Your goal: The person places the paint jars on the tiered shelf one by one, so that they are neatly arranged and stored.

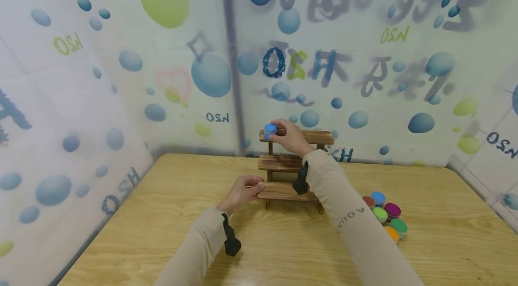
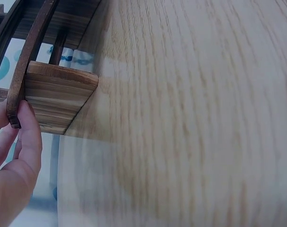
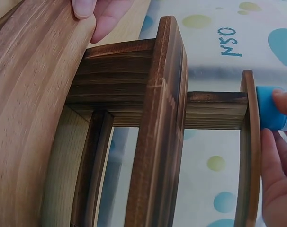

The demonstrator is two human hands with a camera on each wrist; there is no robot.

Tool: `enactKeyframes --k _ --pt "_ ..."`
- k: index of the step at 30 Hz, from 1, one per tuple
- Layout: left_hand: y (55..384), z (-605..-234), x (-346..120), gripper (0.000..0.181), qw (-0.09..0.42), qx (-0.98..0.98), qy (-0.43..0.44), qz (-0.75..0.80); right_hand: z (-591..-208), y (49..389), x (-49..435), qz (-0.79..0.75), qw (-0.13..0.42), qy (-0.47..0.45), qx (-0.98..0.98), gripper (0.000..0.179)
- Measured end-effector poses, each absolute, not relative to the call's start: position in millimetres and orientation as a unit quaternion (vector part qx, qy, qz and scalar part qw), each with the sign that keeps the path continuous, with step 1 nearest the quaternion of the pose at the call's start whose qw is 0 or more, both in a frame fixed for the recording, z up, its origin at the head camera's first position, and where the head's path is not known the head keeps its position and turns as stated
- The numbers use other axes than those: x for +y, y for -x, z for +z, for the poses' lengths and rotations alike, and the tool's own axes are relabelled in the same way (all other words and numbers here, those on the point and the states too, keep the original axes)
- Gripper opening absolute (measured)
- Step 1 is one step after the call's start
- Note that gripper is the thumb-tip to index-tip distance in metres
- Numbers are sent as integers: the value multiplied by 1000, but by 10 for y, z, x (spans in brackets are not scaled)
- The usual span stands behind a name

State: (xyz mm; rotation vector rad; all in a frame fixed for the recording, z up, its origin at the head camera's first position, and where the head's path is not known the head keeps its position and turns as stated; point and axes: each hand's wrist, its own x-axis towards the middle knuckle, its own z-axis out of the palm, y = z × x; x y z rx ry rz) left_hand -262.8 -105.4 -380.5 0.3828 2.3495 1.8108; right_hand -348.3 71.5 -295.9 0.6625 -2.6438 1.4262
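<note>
A three-tier wooden stand (image 1: pixel 285 191) stands on the table. At its lowest shelf, my left hand (image 1: pixel 243 194) pinches the left end between thumb and fingers; the left wrist view shows this hand (image 2: pixel 21 158) on the shelf end. A small blue jar (image 1: pixel 270 132) is between the thumb and fingers of my right hand (image 1: pixel 292 137), at the left end of the top shelf (image 1: pixel 319 137). In the right wrist view the jar (image 3: pixel 271 109) is against that shelf's upper face; whether it bears its full weight there I cannot tell.
Several small jars with coloured lids, among them a blue one (image 1: pixel 378 198), a purple one (image 1: pixel 393 209) and an orange one (image 1: pixel 391 234), sit right of the stand, partly behind my right sleeve (image 1: pixel 344 205). Behind the wooden table (image 1: pixel 202 173) hangs a patterned curtain (image 1: pixel 182 97).
</note>
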Motion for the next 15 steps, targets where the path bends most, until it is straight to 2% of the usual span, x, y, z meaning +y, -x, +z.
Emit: enactKeyframes --k 15 --pt "2629 -3801 -1036 27 82 787 -115 601 -2997 3500 721 473 38 -208 -855 50"
